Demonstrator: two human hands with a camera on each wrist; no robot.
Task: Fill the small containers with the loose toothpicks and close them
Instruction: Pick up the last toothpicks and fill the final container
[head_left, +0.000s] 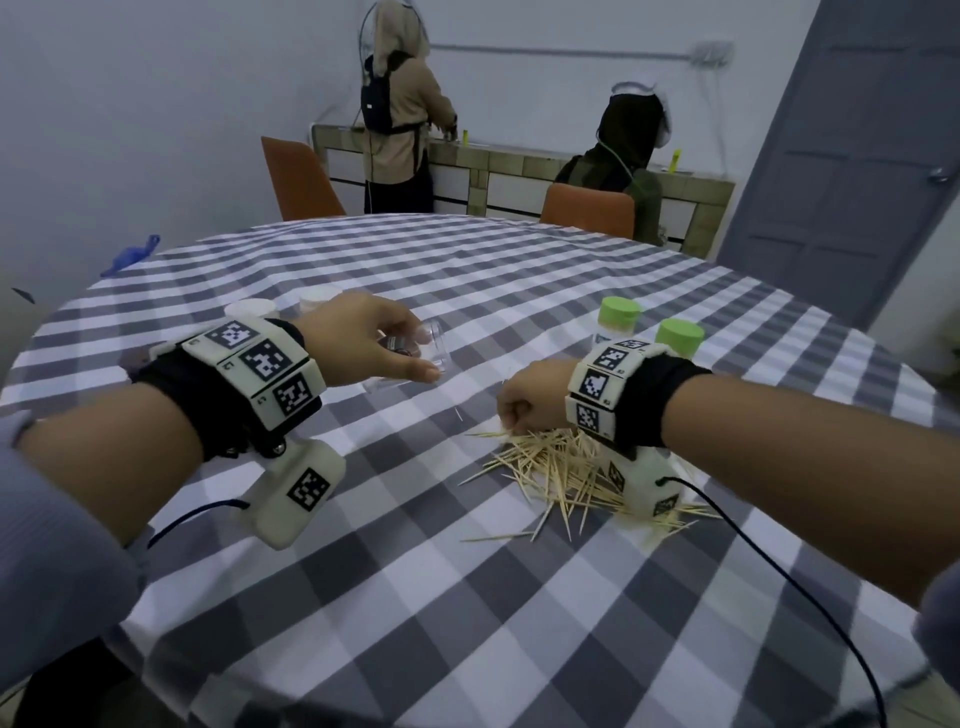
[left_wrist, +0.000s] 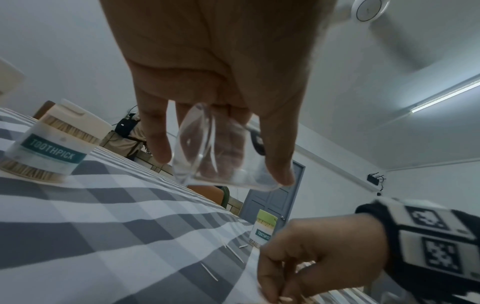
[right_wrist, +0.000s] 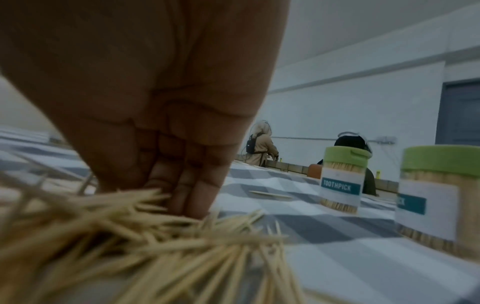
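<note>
My left hand holds a clear, empty small container tipped on its side just above the checked tablecloth, thumb on one side and fingers on the other. In the left wrist view the left hand grips that container, whose open mouth faces sideways. My right hand is curled at the far edge of the loose toothpick pile. The right wrist view shows the right hand with bunched fingertips pinching toothpicks from the pile. The right hand also shows low in the left wrist view.
Two filled green-lidded toothpick containers stand behind my right wrist. Two white-lidded ones stand behind my left wrist. A few stray toothpicks lie near the pile. Two people work at the back counter, beside orange chairs.
</note>
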